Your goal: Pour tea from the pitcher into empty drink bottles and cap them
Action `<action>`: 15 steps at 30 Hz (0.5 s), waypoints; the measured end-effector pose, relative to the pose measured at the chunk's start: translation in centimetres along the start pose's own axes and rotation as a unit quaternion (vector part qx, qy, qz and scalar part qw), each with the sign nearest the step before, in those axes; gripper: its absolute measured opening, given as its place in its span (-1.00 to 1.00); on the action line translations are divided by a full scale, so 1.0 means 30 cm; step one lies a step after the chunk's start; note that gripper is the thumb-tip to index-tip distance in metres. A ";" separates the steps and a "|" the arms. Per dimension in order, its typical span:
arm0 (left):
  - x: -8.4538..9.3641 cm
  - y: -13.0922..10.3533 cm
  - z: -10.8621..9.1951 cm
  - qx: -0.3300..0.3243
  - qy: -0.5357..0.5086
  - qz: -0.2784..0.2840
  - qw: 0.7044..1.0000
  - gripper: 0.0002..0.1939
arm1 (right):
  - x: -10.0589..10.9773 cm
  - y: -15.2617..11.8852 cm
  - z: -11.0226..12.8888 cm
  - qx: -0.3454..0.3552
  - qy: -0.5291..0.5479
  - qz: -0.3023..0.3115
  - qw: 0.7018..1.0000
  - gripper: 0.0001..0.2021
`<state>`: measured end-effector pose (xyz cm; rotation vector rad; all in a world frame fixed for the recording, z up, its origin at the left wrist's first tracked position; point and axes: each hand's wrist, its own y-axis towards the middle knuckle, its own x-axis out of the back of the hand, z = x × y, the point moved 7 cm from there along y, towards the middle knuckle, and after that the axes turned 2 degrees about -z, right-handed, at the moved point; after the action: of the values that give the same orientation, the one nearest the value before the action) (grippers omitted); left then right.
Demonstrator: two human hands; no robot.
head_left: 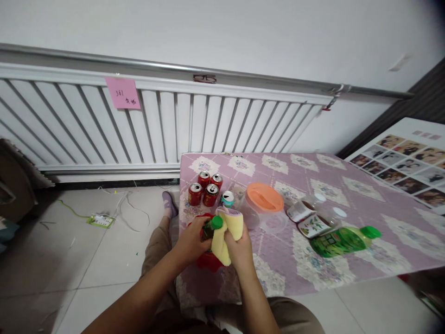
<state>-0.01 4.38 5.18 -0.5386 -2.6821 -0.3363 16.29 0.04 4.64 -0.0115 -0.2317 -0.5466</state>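
Note:
My left hand (193,239) is wrapped round a dark bottle with a green cap (217,222), near the table's left edge. On the bottle's right side, my right hand (238,243) grips a folded yellow cloth (222,241), which lies against the bottle. Beneath both hands is a red scalloped dish (210,262), mostly covered by them. Just beyond the hands stand several red cans (210,195) and a teal can (227,199). A clear plastic container with an orange lid (264,197) is to the right of the cloth.
Two clear bottles with labels (314,226) and a green bottle (340,241) lie on their sides on the right of the flowered tablecloth (278,250). A white radiator (167,125) runs behind the table. A photo board (408,162) leans at the right; a power strip (100,221) is on the floor.

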 end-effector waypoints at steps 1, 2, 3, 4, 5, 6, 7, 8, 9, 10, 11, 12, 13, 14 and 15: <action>-0.002 0.000 0.004 0.002 0.002 0.000 1.000 -0.39 | 0.001 0.011 -0.002 -0.001 0.001 0.000 1.000 -0.48; -0.004 0.000 0.007 0.004 0.003 0.001 1.000 -0.39 | 0.001 0.022 -0.004 -0.002 0.000 0.001 1.000 -0.49; -0.006 0.000 0.011 0.006 0.004 0.001 1.000 -0.38 | -0.001 0.033 -0.008 -0.005 -0.004 0.003 1.000 -0.51; -0.007 0.000 0.014 0.008 0.006 0.001 1.000 -0.38 | -0.002 0.043 -0.014 -0.009 -0.008 0.004 1.000 -0.53; -0.009 -0.001 0.016 0.011 0.007 0.001 1.000 -0.37 | -0.003 0.051 -0.023 -0.014 -0.012 0.004 1.000 -0.55; -0.009 -0.002 0.017 0.014 0.009 0.001 1.000 -0.37 | -0.004 0.058 -0.033 -0.019 -0.016 0.002 1.000 -0.58; -0.010 -0.003 0.016 0.016 0.012 0.000 1.000 -0.38 | -0.003 0.061 -0.045 -0.023 -0.020 0.000 1.000 -0.59; -0.010 -0.004 0.015 0.018 0.014 -0.002 1.000 -0.38 | -0.001 0.063 -0.056 -0.026 -0.024 -0.003 0.999 -0.60; -0.010 -0.006 0.012 0.020 0.017 -0.002 1.000 -0.37 | 0.004 0.061 -0.067 -0.027 -0.030 -0.007 0.999 -0.60; -0.009 -0.007 0.009 0.023 0.020 -0.002 1.000 -0.37 | 0.012 0.058 -0.076 -0.028 -0.037 -0.014 0.999 -0.58; -0.009 -0.009 0.006 0.026 0.022 -0.001 0.999 -0.37 | 0.024 0.054 -0.081 -0.029 -0.045 -0.024 0.998 -0.55; -0.009 -0.011 0.003 0.028 0.024 0.000 0.999 -0.36 | 0.039 0.048 -0.081 -0.030 -0.054 -0.034 0.998 -0.51; -0.009 -0.013 0.001 0.030 0.024 0.002 0.999 -0.36 | 0.058 0.041 -0.074 -0.031 -0.062 -0.049 0.996 -0.47; -0.009 -0.014 -0.001 0.032 0.023 0.003 0.999 -0.35 | 0.080 0.034 -0.059 -0.031 -0.068 -0.069 0.995 -0.43; -0.009 -0.015 -0.003 0.032 0.022 0.004 0.999 -0.35 | 0.100 0.026 -0.034 -0.029 -0.069 -0.085 0.994 -0.40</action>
<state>0.07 3.86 5.07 -0.5171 -2.6384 -0.2549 19.41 -0.91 4.35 -0.0859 -0.3541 -0.7237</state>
